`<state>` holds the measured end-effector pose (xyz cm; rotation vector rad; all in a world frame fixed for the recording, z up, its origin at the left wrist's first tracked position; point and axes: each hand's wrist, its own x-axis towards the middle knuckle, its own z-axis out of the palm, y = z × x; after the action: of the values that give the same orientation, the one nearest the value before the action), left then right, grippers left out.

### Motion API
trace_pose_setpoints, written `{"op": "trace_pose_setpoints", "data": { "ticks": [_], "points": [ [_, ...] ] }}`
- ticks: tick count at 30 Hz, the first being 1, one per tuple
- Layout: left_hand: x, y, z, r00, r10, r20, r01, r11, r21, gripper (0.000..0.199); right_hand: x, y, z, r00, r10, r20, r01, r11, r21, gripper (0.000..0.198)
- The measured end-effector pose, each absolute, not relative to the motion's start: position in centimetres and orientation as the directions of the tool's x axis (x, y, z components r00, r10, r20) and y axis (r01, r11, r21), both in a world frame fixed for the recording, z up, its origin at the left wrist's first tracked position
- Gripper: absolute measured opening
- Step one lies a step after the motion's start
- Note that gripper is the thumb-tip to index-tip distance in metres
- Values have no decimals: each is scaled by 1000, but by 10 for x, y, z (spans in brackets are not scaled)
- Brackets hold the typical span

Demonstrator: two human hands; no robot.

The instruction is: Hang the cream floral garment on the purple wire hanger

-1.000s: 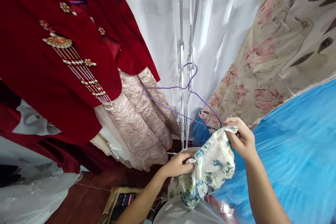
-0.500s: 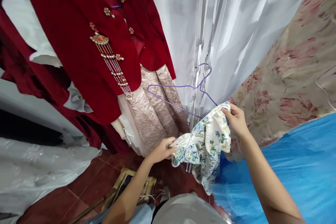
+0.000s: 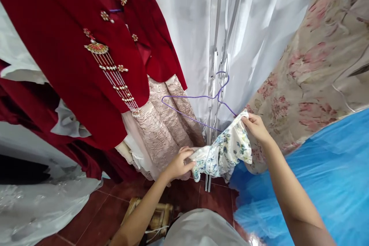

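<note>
A white garment with a blue, green and yellow flower print [image 3: 225,150] is stretched between my two hands. My right hand [image 3: 256,127] pinches its upper right corner, where one arm of a purple clothes hanger [image 3: 190,96] goes into the cloth. My left hand [image 3: 180,164] grips the garment's left end, thumb and fingers closed on the fabric. The hanger's left arm is bare and its hook lies against white metal bars [image 3: 215,80]. I cannot tell whether the hook is caught on them.
To the left hang a red jacket with beaded ornaments [image 3: 115,54] and a pale pink brocade skirt [image 3: 161,130]. A beige floral cloth [image 3: 311,57] and blue tulle [image 3: 317,177] fill the right. A wooden stool [image 3: 160,215] stands on the red tiled floor [image 3: 95,215].
The garment's lower part, which hung down lower before, now looks shorter and more gathered. My hands keep their hold. The view has shifted slightly to the right.
</note>
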<state>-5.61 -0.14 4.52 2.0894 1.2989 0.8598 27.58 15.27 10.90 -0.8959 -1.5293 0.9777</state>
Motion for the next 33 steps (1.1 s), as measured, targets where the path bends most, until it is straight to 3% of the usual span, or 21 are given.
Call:
{"op": "trace_pose_setpoints", "data": {
  "ticks": [6,10,13,17,23,30,33],
  "points": [
    [-126,44,62,256,915,312,787,-384,483,25,236,162,134,-183,929,322,-60,316,-947,43],
    [-166,86,93,215,920,328,884,-327,335,28,235,138,139,-184,946,267,-38,264,-964,40],
    [-172,117,123,198,878,436,901,-339,273,30,239,121,145,-175,957,233,-1,236,-972,38],
    [-161,153,160,158,775,612,870,-403,285,32,238,113,154,-169,960,221,-10,223,-975,39],
    [-150,182,191,99,664,742,818,-478,318,22,234,105,159,-162,974,157,-75,147,-986,40],
    [-109,143,217,270,540,797,600,-742,299,32,242,110,157,-198,973,118,-50,110,-993,46],
    [-93,134,216,280,588,758,546,-748,378,41,245,113,143,-228,967,117,-87,100,-991,52]
  ]
}}
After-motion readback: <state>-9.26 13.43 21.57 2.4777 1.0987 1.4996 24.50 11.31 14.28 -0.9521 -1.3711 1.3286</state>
